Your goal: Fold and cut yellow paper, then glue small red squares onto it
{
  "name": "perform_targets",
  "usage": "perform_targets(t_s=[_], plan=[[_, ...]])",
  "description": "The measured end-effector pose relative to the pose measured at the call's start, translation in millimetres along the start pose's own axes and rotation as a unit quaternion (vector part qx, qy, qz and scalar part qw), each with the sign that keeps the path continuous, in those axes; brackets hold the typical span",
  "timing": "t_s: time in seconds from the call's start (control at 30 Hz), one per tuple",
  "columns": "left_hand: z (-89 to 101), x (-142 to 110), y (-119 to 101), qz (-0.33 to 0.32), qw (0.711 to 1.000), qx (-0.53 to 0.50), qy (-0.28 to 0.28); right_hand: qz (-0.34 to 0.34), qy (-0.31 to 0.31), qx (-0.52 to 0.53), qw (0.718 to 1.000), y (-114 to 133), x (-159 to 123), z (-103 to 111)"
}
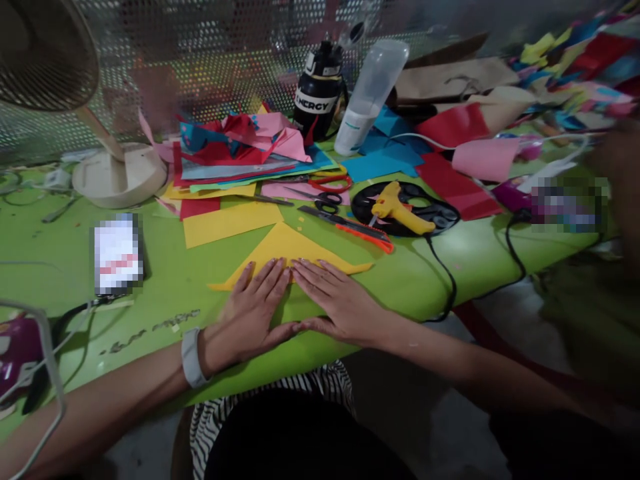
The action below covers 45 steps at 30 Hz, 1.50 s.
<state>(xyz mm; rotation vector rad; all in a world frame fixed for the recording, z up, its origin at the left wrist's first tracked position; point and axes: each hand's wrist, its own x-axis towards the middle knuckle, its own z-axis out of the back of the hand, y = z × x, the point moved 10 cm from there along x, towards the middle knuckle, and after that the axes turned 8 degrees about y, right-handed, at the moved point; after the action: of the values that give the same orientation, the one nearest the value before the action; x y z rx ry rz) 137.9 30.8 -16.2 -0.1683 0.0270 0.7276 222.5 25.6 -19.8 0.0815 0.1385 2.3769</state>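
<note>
A yellow sheet of paper (pixel 283 243), folded to a triangle with its point away from me, lies flat on the green table. My left hand (pixel 259 303) rests on the left half of its near edge, fingers stretched out. On the right half lies my right hand (pixel 340 300), also flat with fingers extended. The two thumbs meet below the paper, and the hands cover the middle of its near edge. Just beyond the paper are a box cutter (pixel 363 237) with an orange part and black-handled scissors (pixel 327 200).
A yellow glue gun (pixel 400 210) lies on a black tray (pixel 443 217) at right. Colored sheets (pixel 240 170) are stacked behind, near a black bottle (pixel 320 93) and a clear bottle (pixel 370 100). A fan (pixel 120 173) and a phone (pixel 117 257) are at left. Cords hang over the table edge.
</note>
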Motion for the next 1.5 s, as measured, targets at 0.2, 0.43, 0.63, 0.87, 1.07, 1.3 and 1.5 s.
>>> perform_targets(t_s=[0.2,0.43,0.63,0.87,1.07,1.3,1.5], plan=[[-0.4,1,0,0.002,1.000,-0.016,0.016,0.004,-0.005,-0.003,1.000,1,-1,-1],[-1.2,0,4,0.004,1.000,-0.008,0.024,-0.002,0.001,0.008,1.000,0,0,0],[0.1,0,6,-0.013,1.000,0.009,-0.006,-0.041,-0.001,0.007,0.999,-4,-2,1],[1.9,0,7,-0.027,1.000,0.004,-0.007,-0.109,-0.029,-0.005,0.994,-30,-35,4],[3.6,-15,15,-0.006,1.000,0.013,-0.016,-0.132,-0.039,-0.011,0.990,-42,-50,2],[7.7,-52,35,0.080,0.996,0.041,-0.025,-0.129,-0.036,-0.014,0.991,-43,-51,0],[3.7,-80,52,0.137,0.988,0.064,-0.024,-0.125,-0.034,-0.020,0.991,-42,-50,1]])
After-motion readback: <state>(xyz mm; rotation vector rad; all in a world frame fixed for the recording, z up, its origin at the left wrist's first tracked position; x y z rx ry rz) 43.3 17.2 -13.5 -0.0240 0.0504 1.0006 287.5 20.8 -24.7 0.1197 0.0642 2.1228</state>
